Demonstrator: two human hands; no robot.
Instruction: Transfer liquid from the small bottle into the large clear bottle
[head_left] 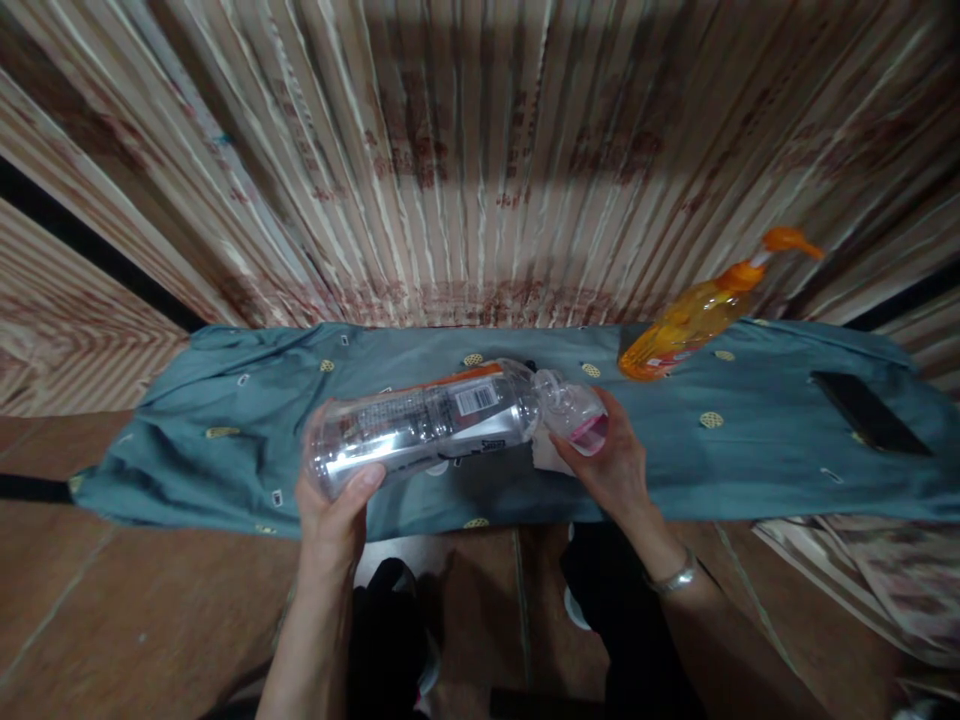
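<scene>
My left hand [337,510] is wrapped round the base of a large clear plastic bottle [427,425] with a silver and orange label and a barcode. The bottle lies nearly level, its neck end pointing right. In my right hand [619,460] is a small clear plastic bottle [566,405] with a pink part at its right end. The necks of the two bottles meet or overlap in view; whether they touch I cannot tell. Under the small bottle a pale, white item [551,458] shows in part on the cloth.
A teal cloth [225,470] with pineapple prints covers the narrow surface. An orange pump bottle [682,330] stands at the back right, and a dark phone-like slab [870,412] lies at the far right. Behind hangs a pleated curtain [480,200]; brown floor tiles [112,600] lie below.
</scene>
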